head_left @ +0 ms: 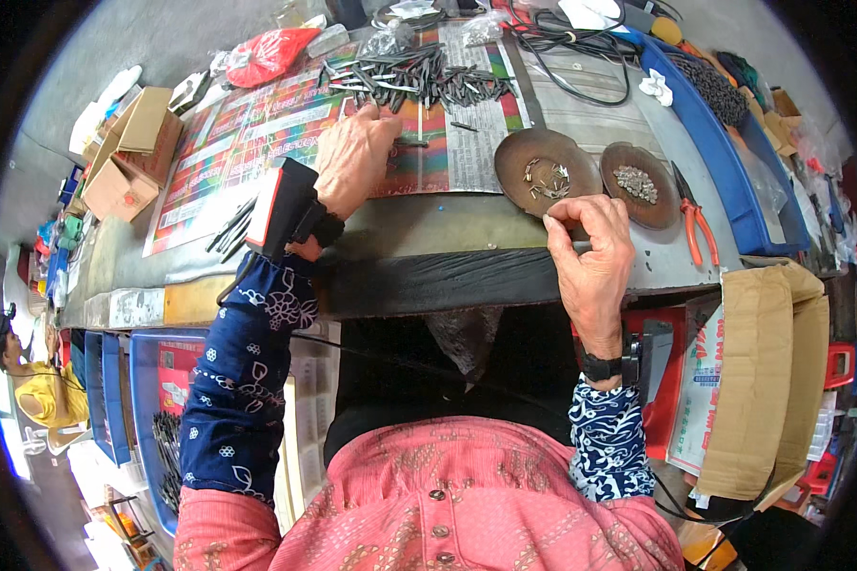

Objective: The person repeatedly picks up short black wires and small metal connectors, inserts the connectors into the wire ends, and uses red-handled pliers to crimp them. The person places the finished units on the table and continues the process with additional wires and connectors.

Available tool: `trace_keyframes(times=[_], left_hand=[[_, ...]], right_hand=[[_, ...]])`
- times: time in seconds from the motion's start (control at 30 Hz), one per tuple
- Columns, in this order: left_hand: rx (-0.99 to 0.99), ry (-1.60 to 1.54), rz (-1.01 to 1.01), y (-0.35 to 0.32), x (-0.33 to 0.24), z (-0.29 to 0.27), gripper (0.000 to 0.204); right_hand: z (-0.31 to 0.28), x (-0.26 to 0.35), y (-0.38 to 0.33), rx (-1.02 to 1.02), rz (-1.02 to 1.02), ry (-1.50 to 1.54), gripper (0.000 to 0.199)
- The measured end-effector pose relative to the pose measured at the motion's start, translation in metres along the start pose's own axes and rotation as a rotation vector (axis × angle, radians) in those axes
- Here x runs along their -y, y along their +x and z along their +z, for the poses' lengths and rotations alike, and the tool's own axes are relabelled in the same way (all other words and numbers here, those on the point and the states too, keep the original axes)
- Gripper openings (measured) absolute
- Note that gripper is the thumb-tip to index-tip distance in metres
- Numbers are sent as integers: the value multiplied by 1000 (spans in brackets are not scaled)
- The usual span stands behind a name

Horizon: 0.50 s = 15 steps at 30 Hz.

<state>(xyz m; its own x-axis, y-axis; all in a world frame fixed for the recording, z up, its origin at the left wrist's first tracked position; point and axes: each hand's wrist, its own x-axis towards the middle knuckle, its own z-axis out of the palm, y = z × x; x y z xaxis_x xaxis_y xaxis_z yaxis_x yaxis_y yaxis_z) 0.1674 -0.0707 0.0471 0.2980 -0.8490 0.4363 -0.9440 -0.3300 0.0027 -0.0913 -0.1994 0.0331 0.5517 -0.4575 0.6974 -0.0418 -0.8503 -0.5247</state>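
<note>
My left hand (352, 160) is palm down on the newspaper-like sheet (290, 124), its fingers curled at the near edge of a pile of short black strips (419, 76). One loose black strip (410, 143) shows beside its thumb; whatever the fingers grip is hidden. Over the near rim of a round brown dish (512, 176), my right hand (595, 252) has thumb and forefinger pinched together. Anything between those tips is too small to make out. Small brass-coloured metal pieces (548, 178) lie in that dish. A second brown dish (659, 211) beside it holds small silvery pieces (635, 183).
Red-handled pliers (692, 224) lie right of the dishes, next to a long blue tray (767, 205). Black cables (581, 71) coil at the back. Cardboard boxes stand at the left (129, 157) and lower right (767, 371). A person in yellow (52, 385) is at far left.
</note>
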Motion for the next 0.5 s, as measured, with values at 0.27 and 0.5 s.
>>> trace_keyframes(times=[0.27,0.5], left_hand=[[-8,-34,-16,-7,-4,9,7],[1,-191,-27,-17,-18,-11,10]], right_hand=[[4,-2,-2,-54,25,60,14],[0,3,-3,-74,27,93,13]])
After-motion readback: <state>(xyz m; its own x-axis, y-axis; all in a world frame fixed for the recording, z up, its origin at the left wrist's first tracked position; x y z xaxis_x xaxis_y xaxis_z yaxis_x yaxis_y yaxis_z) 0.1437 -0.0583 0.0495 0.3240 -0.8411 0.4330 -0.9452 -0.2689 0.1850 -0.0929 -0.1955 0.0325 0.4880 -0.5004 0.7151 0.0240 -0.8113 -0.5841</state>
